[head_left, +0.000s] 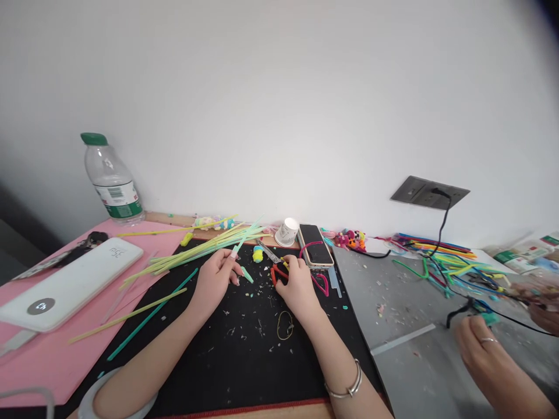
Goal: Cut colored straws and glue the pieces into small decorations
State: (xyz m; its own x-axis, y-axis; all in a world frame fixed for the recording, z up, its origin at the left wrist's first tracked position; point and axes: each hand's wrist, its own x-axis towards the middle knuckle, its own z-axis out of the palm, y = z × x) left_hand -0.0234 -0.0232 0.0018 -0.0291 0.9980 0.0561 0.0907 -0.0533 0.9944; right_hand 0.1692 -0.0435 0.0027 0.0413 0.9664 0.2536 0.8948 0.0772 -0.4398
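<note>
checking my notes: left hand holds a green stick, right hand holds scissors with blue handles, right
Not quite. The scissors have red handles, not blue; the head view shows it. The rest stands: the left hand holds a green stick, and the right hand holds the scissors.

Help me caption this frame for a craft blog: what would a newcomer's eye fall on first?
The fan of pale green and yellow fuzzy craft sticks across the black mat, mid-desk, where the left hand pinches a short green stick and the right hand grips red-handled scissors. Next, the clear plastic bottle with a green cap at far left, and another person's hands by a multicoloured stick tangle at right.
</note>
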